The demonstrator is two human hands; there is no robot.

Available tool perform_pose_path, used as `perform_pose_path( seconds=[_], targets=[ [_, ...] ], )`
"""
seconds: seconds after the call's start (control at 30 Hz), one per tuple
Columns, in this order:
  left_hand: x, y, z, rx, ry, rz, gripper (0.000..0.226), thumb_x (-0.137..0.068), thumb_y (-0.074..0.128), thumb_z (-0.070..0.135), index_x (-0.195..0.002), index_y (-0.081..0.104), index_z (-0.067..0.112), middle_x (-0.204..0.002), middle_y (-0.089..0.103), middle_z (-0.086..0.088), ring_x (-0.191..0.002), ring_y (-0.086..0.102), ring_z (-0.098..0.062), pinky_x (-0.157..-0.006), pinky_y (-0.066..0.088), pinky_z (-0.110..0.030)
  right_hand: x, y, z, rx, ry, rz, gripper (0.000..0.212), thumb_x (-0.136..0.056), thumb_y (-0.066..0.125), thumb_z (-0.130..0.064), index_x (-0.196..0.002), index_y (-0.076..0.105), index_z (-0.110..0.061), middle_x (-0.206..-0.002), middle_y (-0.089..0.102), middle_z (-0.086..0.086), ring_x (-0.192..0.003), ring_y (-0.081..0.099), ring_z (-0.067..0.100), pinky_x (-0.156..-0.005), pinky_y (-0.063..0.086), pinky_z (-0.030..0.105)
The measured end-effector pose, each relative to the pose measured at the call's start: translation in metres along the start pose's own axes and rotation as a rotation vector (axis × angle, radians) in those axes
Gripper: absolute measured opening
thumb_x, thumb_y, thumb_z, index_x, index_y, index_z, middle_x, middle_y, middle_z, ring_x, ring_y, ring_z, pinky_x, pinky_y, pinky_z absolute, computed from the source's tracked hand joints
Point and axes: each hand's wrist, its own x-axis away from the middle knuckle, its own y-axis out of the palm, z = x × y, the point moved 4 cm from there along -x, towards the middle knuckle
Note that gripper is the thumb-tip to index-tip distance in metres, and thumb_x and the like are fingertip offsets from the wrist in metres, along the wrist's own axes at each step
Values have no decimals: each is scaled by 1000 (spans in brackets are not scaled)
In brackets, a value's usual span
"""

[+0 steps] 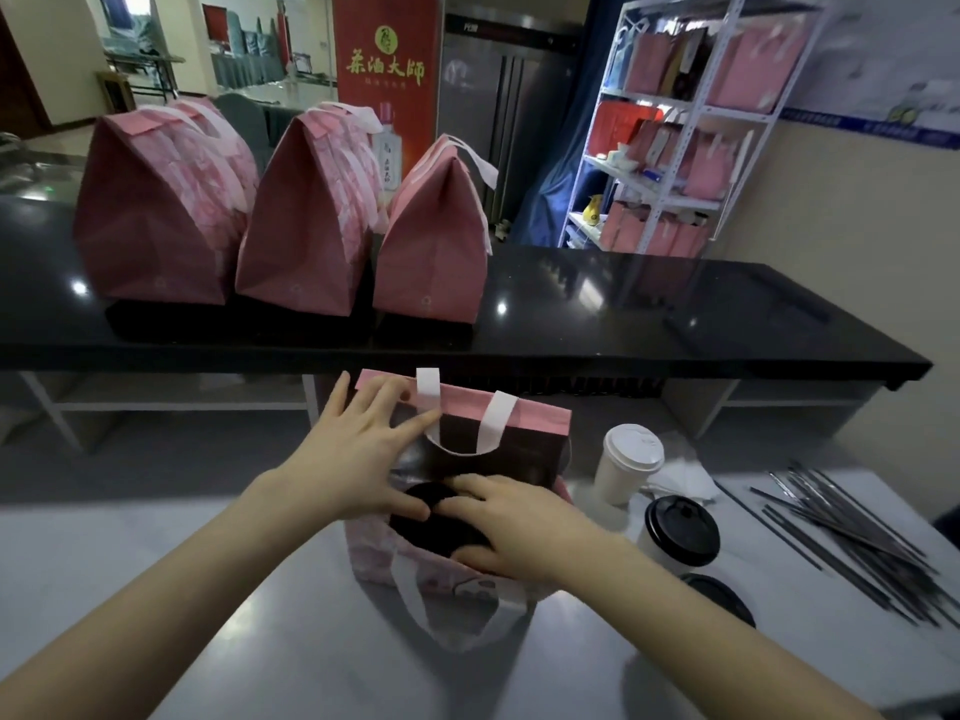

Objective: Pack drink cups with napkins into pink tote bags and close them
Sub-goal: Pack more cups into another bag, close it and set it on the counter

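We have one view only, from a wide-angle camera worn on the person's head. It looks forward and down, close over the near grey counter [260,641], where both forearms reach in from the bottom edge. Farther off it takes in the black counter [649,314] and, at the far right, a shelf rack [675,122]. Straight lines bend toward the edges.
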Motion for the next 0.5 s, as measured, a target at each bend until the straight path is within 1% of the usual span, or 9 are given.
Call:
perform_pose_path(
  seconds=[0.07, 0.1, 0.17, 0.2, 0.27, 0.3, 0.33, 0.4, 0.5],
  targets=[
    [-6, 0, 6, -5, 31, 41, 98, -72, 45, 83, -151, 10, 38, -151, 2, 2, -142, -5, -25, -119, -7, -54, 22, -14, 9, -77, 49, 31, 47, -94, 41, -56, -130, 53, -29, -134, 49, -6, -119, 49, 17, -94, 47, 38],
    [-10, 1, 10, 4, 61, 41, 97, -73, 44, 83, -152, 12, 36, -153, 0, 2, -143, -8, -25, -119, -5, -54, 34, -18, 14, -93, 63, 40, 53, -92, 34, -62, -126, 57, -29, -128, 53, -8, -115, 50, 15, -92, 47, 36],
    [-18, 1, 20, 37, 140, 40, 97, -74, 44, 82, -152, 15, 32, -158, -6, 4, -144, -13, -21, -120, -3, -50, 57, -20, 26, -52, 70, 43, 59, -88, 32, -66, -124, 57, -28, -124, 55, -9, -112, 50, 13, -90, 47, 35],
    [-23, 1, 25, 63, 175, 43, 97, -75, 43, 82, -153, 14, 31, -159, -5, 6, -145, -11, -18, -120, -4, -45, 66, -19, 33, -7, 64, 44, 52, -89, 40, -60, -124, 57, -26, -123, 56, -7, -112, 50, 13, -89, 48, 35],
    [-32, 1, 34, 115, 219, 39, 95, -75, 36, 83, -153, 11, 34, -160, 4, 9, -146, -5, -15, -118, -5, -40, 75, -16, 41, 134, 23, 99, 27, -87, 63, -29, -113, 63, -21, -111, 62, -5, -100, 57, 15, -79, 53, 32],
    [-36, 2, 38, 134, 220, 27, 93, -75, 31, 84, -152, 6, 38, -161, 6, 10, -147, -5, -14, -119, -6, -41, 76, -16, 45, 186, 10, 152, 25, -77, 72, -12, -100, 67, -18, -98, 66, -3, -87, 60, 16, -67, 54, 30],
    [-40, 5, 41, 145, 209, 10, 91, -75, 25, 86, -151, -1, 43, -162, 5, 10, -148, -7, -14, -120, -7, -42, 76, -15, 51, 200, 4, 217, 28, -66, 76, -1, -88, 68, -16, -83, 66, -2, -74, 61, 17, -56, 53, 28],
    [-46, 13, 47, 149, 160, -26, 89, -72, 14, 90, -146, -13, 50, -163, -1, 8, -148, -15, -17, -120, -7, -48, 75, -17, 66, 234, 11, 316, 30, -55, 78, 5, -75, 66, -14, -69, 62, -1, -61, 57, 17, -48, 48, 26],
    [-56, 21, 59, 161, 79, -47, 90, -68, 5, 93, -146, -14, 52, -163, -8, 4, -146, -24, -22, -117, -11, -55, 68, -19, 89, 263, 24, 392, 28, -57, 75, 9, -72, 63, -11, -69, 61, 3, -61, 56, 21, -50, 49, 30]
  ],
)
